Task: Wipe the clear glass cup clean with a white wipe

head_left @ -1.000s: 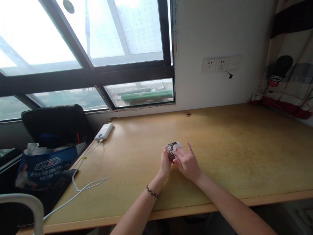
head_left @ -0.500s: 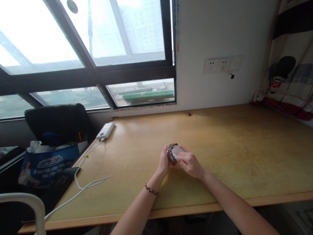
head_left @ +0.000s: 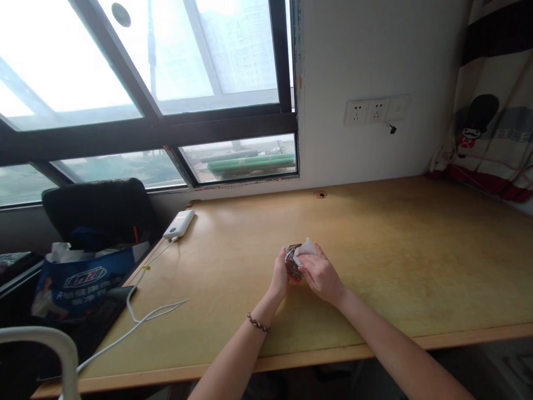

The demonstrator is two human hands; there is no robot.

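Observation:
Above the middle of the wooden desk (head_left: 387, 250), my left hand (head_left: 281, 273) is closed around a small round object (head_left: 292, 265), dark brown and shiny like glass; its exact kind I cannot make out. Fingertips of that hand show beneath the object. My right hand (head_left: 322, 276) pinches a crumpled white tissue (head_left: 306, 249) and presses it against the object's upper right side. Part of the object is hidden by the tissue and fingers. A braided bracelet (head_left: 258, 323) circles my left wrist.
A white power bank (head_left: 179, 223) with a white cable (head_left: 154, 315) lies at the desk's left edge. Beyond it stand a blue bag (head_left: 85, 283) and a black chair (head_left: 100, 211). Wall sockets (head_left: 367, 112) and a curtain (head_left: 491, 111) are at the back right.
My right hand has shifted slightly over the round object, and the tissue has bunched up, with a corner now sticking upward. My left hand keeps its hold almost unmoved.

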